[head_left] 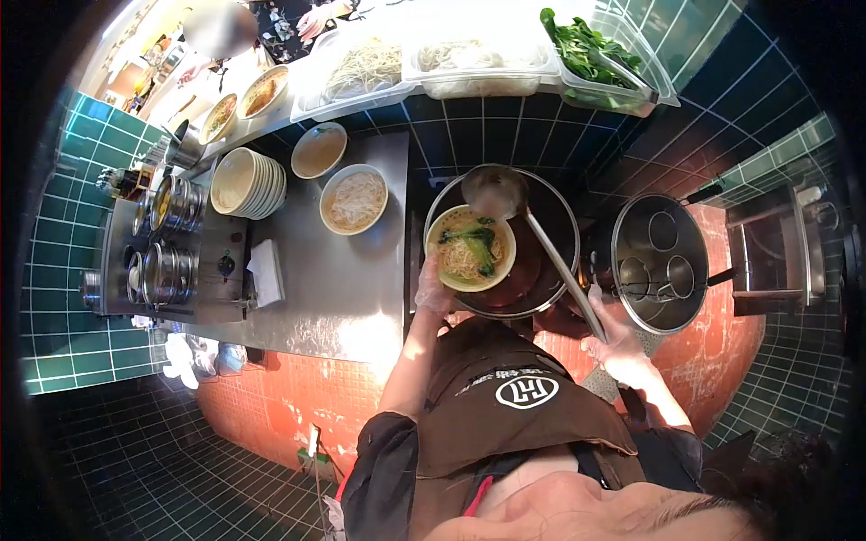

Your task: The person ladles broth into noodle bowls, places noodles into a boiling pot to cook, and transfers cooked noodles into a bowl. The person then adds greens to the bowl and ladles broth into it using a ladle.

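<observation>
My left hand, in a clear glove, grips the near-left rim of a bowl of noodles topped with leafy greens. That bowl is over the left part of a large round pot. My gloved right hand is closed round the long handle of a ladle. The ladle's round head is at the bowl's far edge, above the pot; whether it touches the rim I cannot tell. Left of the pot, a bowl of pale noodles and another bowl stand on the steel counter.
To the right is a second pot with several strainer baskets. Stacked bowls and metal canisters stand left. Tubs of bean sprouts, pale noodles and leafy greens line the back ledge. Another person's hand shows beyond.
</observation>
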A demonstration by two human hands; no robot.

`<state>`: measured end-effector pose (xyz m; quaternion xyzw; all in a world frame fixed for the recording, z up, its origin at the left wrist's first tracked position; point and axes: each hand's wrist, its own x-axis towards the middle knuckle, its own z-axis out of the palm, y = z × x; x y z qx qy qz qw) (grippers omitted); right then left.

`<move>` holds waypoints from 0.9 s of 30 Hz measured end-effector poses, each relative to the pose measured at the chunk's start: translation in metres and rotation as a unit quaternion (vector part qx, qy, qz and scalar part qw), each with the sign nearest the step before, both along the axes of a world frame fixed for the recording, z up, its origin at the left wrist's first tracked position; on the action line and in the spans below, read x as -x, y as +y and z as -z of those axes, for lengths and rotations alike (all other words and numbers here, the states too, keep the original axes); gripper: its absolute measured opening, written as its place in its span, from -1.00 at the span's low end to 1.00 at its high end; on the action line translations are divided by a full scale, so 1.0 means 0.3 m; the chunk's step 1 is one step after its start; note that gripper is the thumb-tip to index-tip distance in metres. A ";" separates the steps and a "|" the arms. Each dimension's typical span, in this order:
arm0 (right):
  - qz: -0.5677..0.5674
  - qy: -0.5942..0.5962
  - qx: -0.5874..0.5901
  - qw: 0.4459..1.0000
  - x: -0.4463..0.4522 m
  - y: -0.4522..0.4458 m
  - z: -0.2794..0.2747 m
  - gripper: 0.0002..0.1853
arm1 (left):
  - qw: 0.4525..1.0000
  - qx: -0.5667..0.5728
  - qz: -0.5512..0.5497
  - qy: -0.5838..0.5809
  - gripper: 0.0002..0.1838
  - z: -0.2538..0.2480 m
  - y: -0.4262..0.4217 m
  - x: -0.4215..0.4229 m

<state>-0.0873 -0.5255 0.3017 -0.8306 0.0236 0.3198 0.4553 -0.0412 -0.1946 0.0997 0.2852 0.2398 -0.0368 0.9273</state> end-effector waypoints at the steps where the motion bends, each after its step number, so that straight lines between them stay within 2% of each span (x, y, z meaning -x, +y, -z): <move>1: 0.040 0.051 -0.022 0.998 -0.009 0.017 -0.033 -0.19 | 1.000 -0.009 -0.007 0.015 -0.35 -0.005 0.007 0.000; 2: 0.080 0.102 -0.044 0.991 -0.014 0.028 -0.050 -0.20 | 0.999 -0.019 -0.014 0.030 -0.33 -0.010 0.014 -0.001; 5: 0.130 0.044 -0.138 0.981 -0.017 0.037 0.055 -0.22 | 0.999 -0.019 -0.013 -0.035 -0.25 -0.026 0.038 -0.012; 8: 0.165 0.089 -0.105 0.977 -0.049 0.090 0.080 -0.22 | 0.998 -0.010 0.014 -0.064 -0.23 -0.066 0.080 -0.023; 12: 0.187 0.079 -0.168 0.965 -0.004 0.122 0.167 -0.25 | 0.999 -0.020 0.020 -0.033 -0.23 -0.081 0.143 -0.024; 16: 0.178 0.073 -0.186 0.963 0.039 0.164 0.082 -0.22 | 0.999 -0.026 0.016 -0.021 -0.25 0.011 0.208 -0.029; 18: 0.084 0.030 -0.109 0.990 0.047 0.166 0.069 -0.19 | 0.999 -0.031 0.024 -0.018 -0.26 0.035 0.231 -0.047; 21: -0.036 -0.019 0.032 0.999 0.056 0.183 0.050 -0.19 | 0.998 -0.020 0.039 -0.037 -0.28 -0.021 0.234 -0.067; 24: -0.166 -0.120 0.116 0.972 0.071 0.177 0.116 -0.13 | 0.998 -0.030 0.037 -0.043 -0.28 -0.036 0.241 -0.078; 25: -0.196 -0.059 0.172 0.964 0.064 0.182 0.112 -0.12 | 0.998 -0.030 0.040 -0.041 -0.28 -0.030 0.243 -0.083; 27: -0.208 -0.100 0.223 0.947 0.077 0.198 0.118 -0.13 | 0.998 -0.030 0.048 -0.036 -0.28 -0.015 0.244 -0.090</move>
